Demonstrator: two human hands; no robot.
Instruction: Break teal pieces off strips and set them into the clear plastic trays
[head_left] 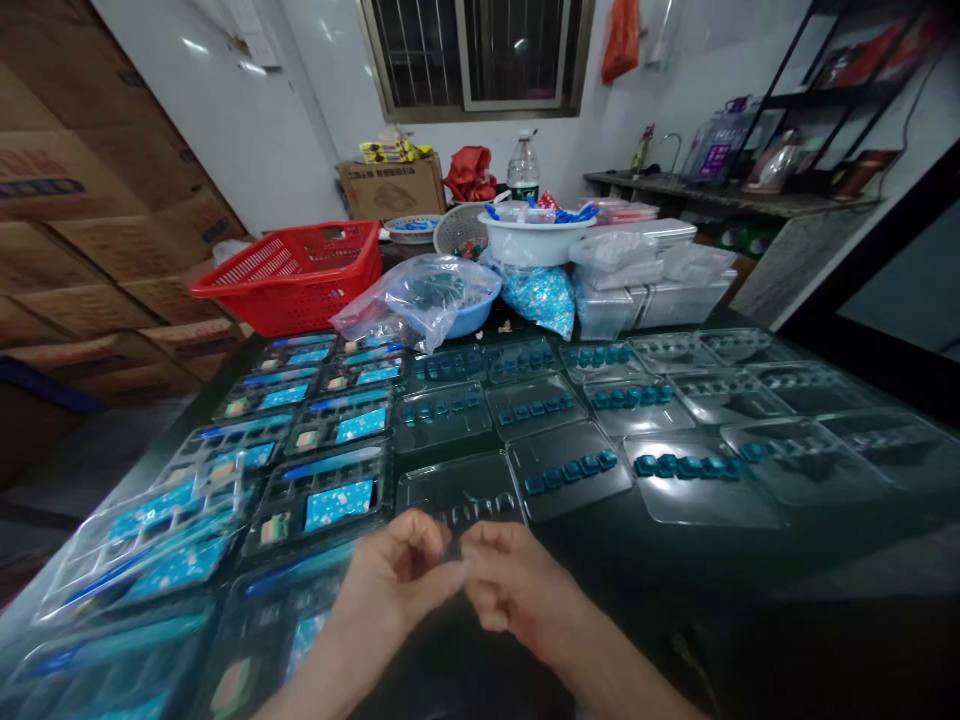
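My left hand (pixel 394 580) and my right hand (pixel 517 585) meet at the fingertips, low in the middle of the head view. Both are closed in a pinch around something too small and blurred to name. Just beyond them lies a transparent plastic tray (pixel 431 483) with a row of small moulded hollows, partly hidden by my fingers. To its right, another transparent tray (pixel 570 470) bears a row of teal pieces (pixel 572 470). On the left, a filled tray (pixel 322 490) contains a blue pen-like stick, a blue patterned packet (pixel 339 505) and a small striped block (pixel 275 528).
Several more trays cover the dark table (pixel 600 570). At the back stand a red basket (pixel 300 275), a blue basin (pixel 472 318) under plastic film, a white basin (pixel 536 240), a bag of blue packets (pixel 540 298) and stacked plastic trays (pixel 645 300). Cardboard boxes (pixel 97 250) line the left.
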